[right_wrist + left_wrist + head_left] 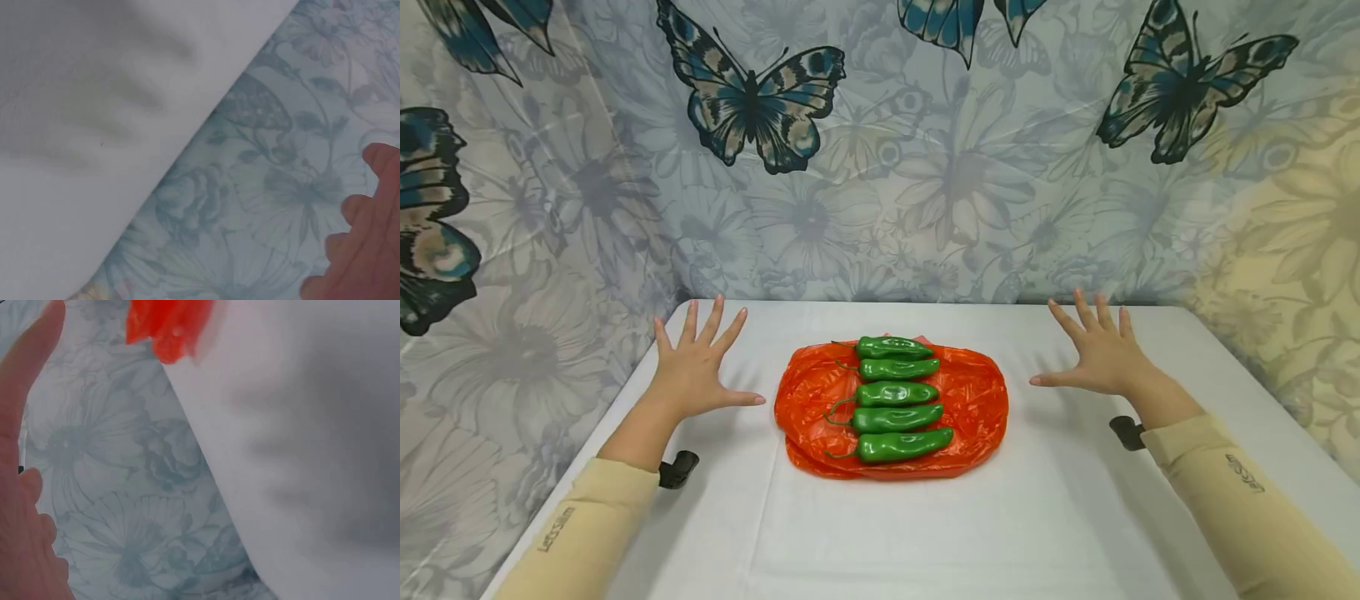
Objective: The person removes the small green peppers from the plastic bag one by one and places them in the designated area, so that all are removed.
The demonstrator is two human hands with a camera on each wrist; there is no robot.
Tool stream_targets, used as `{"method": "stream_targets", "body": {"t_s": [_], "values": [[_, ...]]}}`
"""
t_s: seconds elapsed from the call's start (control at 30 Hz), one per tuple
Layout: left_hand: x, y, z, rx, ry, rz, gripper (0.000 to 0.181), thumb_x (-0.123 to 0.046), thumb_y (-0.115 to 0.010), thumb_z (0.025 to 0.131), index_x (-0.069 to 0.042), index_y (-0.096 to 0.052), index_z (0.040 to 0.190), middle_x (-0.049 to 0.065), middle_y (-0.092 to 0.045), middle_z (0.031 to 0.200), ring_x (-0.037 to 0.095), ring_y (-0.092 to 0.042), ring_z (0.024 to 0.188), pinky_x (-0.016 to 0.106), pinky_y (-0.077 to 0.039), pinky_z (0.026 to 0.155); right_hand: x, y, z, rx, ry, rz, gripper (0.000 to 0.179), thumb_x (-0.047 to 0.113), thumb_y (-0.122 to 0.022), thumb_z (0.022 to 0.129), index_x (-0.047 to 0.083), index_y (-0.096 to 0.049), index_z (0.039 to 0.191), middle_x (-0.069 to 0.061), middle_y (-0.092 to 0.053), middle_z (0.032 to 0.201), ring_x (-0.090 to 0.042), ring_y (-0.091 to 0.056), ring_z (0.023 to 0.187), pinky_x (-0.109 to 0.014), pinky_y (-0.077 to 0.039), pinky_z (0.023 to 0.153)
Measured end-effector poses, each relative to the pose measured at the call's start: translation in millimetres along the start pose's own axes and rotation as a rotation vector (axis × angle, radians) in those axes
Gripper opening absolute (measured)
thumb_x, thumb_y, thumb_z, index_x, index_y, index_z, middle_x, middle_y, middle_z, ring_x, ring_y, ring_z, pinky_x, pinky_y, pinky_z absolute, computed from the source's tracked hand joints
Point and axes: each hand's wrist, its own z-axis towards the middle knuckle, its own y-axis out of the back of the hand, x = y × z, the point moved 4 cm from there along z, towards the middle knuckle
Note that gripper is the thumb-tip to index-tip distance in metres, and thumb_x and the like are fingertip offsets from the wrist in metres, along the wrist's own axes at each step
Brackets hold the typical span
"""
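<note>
Sleeves (576, 525): yellowish, on both forearms.
Left hand (692, 375): fingers spread wide, above the bench (880, 537), left of the red plastic (977, 408).
Right hand (1101, 358): fingers spread likewise, right of it.
Peppers (897, 393): five, green, in a row on the plastic, mid-bench.
Backdrop (962, 183): butterfly and flower print, beyond the bench.

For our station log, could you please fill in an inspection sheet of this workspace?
Surface: white-covered table, with hand shadows on it.
Job's things: five green peppers lie in a column on a red plastic bag, stems toward the left in the head view.
Clutter: nothing seen.
Left hand: fingers spread, left of the bag and apart from it, holding nothing.
Right hand: fingers spread, right of the bag and apart from it, holding nothing.
Cables: nothing seen.
Surroundings: butterfly-and-flower patterned backdrop behind the table.
</note>
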Motion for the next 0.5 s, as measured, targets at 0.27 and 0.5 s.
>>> {"method": "stream_targets", "body": {"t_s": [0.27, 0.5], "values": [[-13.8, -4.1, 1.7, -0.037, -0.004, -0.265, 0.123, -0.066, -0.074, 0.059, -0.024, -0.005, 0.151, 0.012, 0.011, 0.156, 0.042, 0.011, 0.141, 0.065, 0.009, 0.107, 17, 0, 2.6, -0.004, 0.058, 0.092, 0.122, 0.068, -0.069, 0.064, 0.017, -0.002, 0.151, -0.023, 0.011, 0.154, -0.051, 0.014, 0.136, -0.071, 0.008, 0.102], [-25.7, -9.9, 2.0, -0.091, 0.004, -0.478, 0.116, -0.052, -0.079, 0.064, -0.020, -0.010, 0.151, 0.013, 0.003, 0.157, 0.041, 0.003, 0.142, 0.061, 0.003, 0.111, 41, -6, 4.4, 0.019, 0.122, 0.314, 0.110, 0.053, -0.077, 0.066, 0.002, -0.021, 0.148, -0.025, -0.005, 0.154, -0.051, 0.001, 0.139, -0.069, -0.004, 0.105]]}}
